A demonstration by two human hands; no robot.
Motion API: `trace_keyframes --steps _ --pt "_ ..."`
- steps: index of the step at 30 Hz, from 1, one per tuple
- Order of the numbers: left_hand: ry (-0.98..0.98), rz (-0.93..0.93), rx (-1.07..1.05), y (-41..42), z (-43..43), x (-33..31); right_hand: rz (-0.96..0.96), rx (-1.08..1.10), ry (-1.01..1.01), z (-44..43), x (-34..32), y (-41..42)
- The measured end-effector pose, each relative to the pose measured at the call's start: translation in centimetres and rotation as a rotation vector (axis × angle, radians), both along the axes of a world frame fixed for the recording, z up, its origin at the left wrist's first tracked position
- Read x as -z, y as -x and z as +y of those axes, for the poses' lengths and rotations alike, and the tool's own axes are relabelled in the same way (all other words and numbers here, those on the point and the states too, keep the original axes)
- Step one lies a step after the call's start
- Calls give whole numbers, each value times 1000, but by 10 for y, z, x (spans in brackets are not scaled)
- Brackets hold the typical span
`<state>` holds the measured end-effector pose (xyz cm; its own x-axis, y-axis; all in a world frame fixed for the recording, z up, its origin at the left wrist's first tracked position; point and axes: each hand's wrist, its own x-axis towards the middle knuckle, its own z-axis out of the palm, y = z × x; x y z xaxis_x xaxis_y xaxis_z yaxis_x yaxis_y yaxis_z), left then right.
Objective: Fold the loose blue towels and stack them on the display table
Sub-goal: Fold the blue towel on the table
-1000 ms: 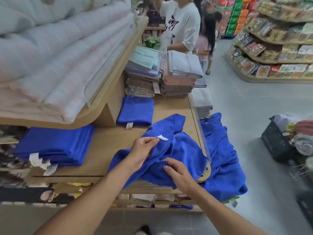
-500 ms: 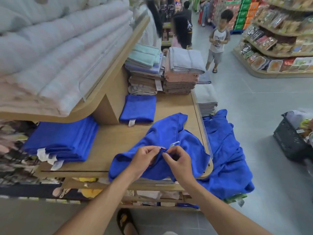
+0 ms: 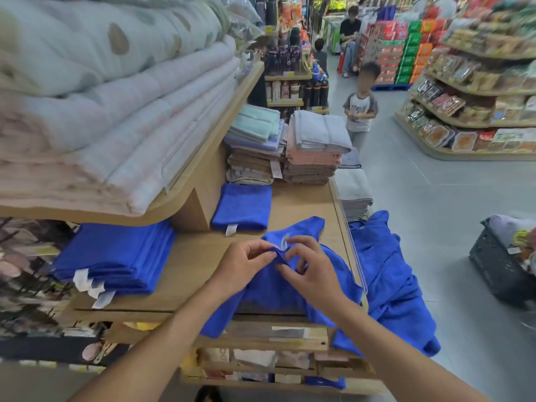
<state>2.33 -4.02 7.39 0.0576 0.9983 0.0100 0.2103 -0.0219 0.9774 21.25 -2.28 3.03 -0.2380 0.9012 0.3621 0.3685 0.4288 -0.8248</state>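
Observation:
A loose blue towel lies crumpled on the wooden display table, hanging over its front edge. My left hand and my right hand pinch the same raised fold of it, near a white tag, fingertips almost touching. A stack of folded blue towels sits at the table's left under the upper shelf. One folded blue towel lies at the back. More loose blue towels hang in a heap off the table's right side.
Stacks of pastel and brown towels stand at the table's far end. Thick quilts fill the shelf above left. A child stands in the aisle. A dark basket of goods sits on the floor at right. Snack shelves line the far right.
My hands came together on the towel and lifted a fold near its tag. The camera view shifted, and the adult and child near the far stacks have gone; another child now stands in the aisle.

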Motion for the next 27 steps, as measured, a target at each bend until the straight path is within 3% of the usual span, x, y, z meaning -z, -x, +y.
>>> trace_keyframes --steps 6,12,27 --pt "-216 88 -18 14 28 -108 -163 -125 -210 48 -110 1" --pt "-350 47 -113 0 42 -197 -222 -266 -141 69 -192 -24" --pt "-499 24 -284 -1 44 -282 -551 3 -89 70 -206 -124"
